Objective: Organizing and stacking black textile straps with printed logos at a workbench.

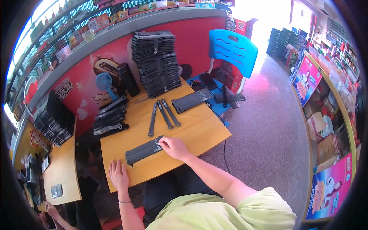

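A flat bundle of dark grey strips (142,152) with white marks at one end lies on the wooden table (199,128) before me. My right hand (173,148) is closed at the bundle's right end, fingertips on or just over it; what they pinch, if anything, is hidden. Left of the bundle, my left hand (118,174) rests on the tabletop near its edge, fingers apart and holding nothing. Beyond the bundle, three loose dark strips (165,113) lie fanned out. A second flat bundle (191,100) sits at the far right of the table.
A tall black stack (157,65) stands at the back, near a dark cylinder (127,79) and small blue fan (104,83). Folded dark bundles (110,119) line the left edge. A blue chair (233,51) is behind right; another person's hand (50,209) shows at lower left.
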Demonstrator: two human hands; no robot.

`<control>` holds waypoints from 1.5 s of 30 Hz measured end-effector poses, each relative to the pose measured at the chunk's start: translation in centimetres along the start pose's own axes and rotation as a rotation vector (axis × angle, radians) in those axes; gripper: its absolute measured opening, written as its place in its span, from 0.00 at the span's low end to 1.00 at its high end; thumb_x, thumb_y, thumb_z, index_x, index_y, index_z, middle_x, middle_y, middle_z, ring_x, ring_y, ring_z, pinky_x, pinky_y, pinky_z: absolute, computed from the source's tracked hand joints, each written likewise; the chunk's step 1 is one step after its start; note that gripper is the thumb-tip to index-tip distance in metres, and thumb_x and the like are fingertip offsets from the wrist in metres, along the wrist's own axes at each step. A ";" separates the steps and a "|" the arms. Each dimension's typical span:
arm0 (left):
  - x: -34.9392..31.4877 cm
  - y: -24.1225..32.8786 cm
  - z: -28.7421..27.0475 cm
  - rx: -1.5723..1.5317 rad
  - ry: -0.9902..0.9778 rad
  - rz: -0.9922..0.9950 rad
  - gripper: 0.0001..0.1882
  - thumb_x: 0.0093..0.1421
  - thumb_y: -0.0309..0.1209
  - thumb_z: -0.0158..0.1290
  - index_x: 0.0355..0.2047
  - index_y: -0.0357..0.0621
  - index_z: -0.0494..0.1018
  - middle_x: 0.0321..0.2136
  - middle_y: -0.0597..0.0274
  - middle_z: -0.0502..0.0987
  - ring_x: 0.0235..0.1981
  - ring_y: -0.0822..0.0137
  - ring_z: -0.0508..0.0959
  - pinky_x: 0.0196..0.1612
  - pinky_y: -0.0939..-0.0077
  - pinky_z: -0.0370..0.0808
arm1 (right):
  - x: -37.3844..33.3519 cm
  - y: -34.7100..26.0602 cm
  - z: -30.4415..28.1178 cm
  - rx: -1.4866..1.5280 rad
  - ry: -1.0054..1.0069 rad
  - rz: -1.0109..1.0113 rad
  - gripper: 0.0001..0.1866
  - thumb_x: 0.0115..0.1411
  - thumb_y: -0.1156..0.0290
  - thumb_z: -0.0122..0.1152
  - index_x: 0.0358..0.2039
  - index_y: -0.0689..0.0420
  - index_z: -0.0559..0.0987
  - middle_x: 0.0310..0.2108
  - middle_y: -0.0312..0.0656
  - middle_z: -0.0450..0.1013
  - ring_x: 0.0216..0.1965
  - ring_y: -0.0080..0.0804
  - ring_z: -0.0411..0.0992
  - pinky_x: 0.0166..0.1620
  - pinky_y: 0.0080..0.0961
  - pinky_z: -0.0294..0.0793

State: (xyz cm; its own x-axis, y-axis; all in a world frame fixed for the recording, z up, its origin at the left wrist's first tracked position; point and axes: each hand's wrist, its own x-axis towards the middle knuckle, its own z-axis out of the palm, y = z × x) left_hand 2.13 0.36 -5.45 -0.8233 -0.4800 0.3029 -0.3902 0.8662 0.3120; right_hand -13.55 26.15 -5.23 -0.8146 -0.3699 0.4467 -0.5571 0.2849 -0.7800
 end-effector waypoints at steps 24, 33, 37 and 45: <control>1.3 -1.8 1.8 0.060 -0.033 0.182 0.25 0.68 0.41 0.35 0.52 0.33 0.69 0.55 0.44 0.67 0.58 0.49 0.64 0.62 0.62 0.58 | 0.0 1.2 0.8 0.098 0.095 0.090 0.06 0.58 0.67 0.54 0.31 0.55 0.76 0.25 0.46 0.74 0.28 0.49 0.73 0.30 0.42 0.70; 0.3 -1.9 0.6 0.060 -0.066 0.098 0.25 0.69 0.40 0.33 0.54 0.32 0.66 0.55 0.43 0.66 0.59 0.48 0.63 0.62 0.63 0.58 | -0.4 0.7 -0.4 0.161 0.030 0.098 0.07 0.60 0.65 0.54 0.32 0.54 0.74 0.25 0.45 0.74 0.28 0.47 0.73 0.30 0.40 0.70; -0.5 -3.8 1.6 -0.029 0.028 -0.004 0.21 0.67 0.35 0.39 0.52 0.33 0.68 0.54 0.45 0.68 0.58 0.51 0.66 0.61 0.65 0.60 | -0.2 -0.7 -0.4 0.214 -0.090 0.225 0.11 0.62 0.61 0.51 0.33 0.55 0.74 0.27 0.49 0.74 0.31 0.51 0.73 0.33 0.42 0.70; 0.2 -0.1 0.4 -0.102 0.140 0.003 0.18 0.63 0.35 0.45 0.49 0.37 0.72 0.52 0.47 0.70 0.58 0.49 0.66 0.61 0.59 0.58 | 0.7 0.3 -0.4 0.180 -0.027 0.090 0.06 0.59 0.68 0.57 0.32 0.56 0.76 0.24 0.48 0.73 0.26 0.46 0.74 0.28 0.34 0.70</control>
State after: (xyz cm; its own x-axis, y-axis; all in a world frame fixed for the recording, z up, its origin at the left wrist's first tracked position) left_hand 1.79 0.24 -5.78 -0.7564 -0.4979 0.4242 -0.3378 0.8527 0.3985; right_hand -14.36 26.35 -5.00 -0.8535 -0.3748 0.3620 -0.4428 0.1556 -0.8830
